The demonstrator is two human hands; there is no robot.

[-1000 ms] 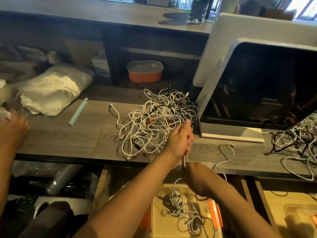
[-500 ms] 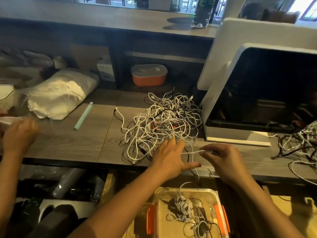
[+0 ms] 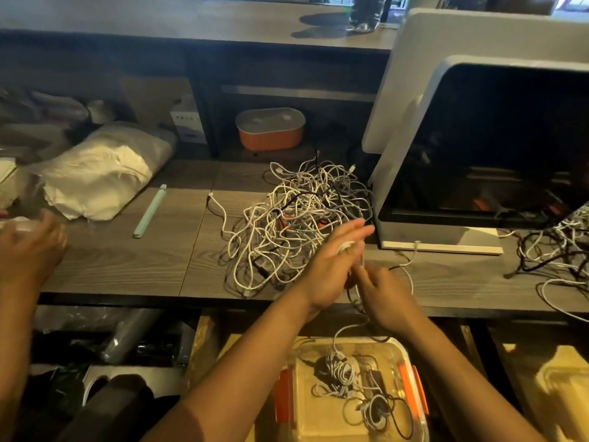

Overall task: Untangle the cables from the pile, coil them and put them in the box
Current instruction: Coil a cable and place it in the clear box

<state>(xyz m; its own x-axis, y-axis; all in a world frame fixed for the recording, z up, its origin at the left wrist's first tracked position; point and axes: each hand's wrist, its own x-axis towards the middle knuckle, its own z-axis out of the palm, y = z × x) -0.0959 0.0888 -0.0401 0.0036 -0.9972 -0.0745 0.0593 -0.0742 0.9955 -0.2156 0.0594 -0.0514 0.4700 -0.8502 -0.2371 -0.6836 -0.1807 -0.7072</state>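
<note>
A tangled pile of white, grey and black cables [image 3: 296, 215] lies on the wooden desk [image 3: 127, 266]. In front of its right side, my left hand [image 3: 331, 266] is raised with straight fingers, and a white cable [image 3: 345, 247] loops across them. Right below it, my right hand [image 3: 382, 295] pinches the same cable. That cable trails right over the desk to its plug and also hangs down into the clear box with orange latches [image 3: 409, 358] below the desk edge. Coiled cables [image 3: 341, 370] lie inside the box.
A white machine with a dark window [image 3: 414, 129] stands right of the pile, with a second cable tangle [image 3: 561, 250] beside it. Another person's hand [image 3: 28, 247] is at the left by a white bag [image 3: 102, 173]. A pale green stick [image 3: 149, 212] and an orange container [image 3: 271, 130] lie behind.
My left hand lifted off the desk edge and now stands with straight fingers. My right hand came in from the right to just below it, bringing the white cable over the left fingers.
</note>
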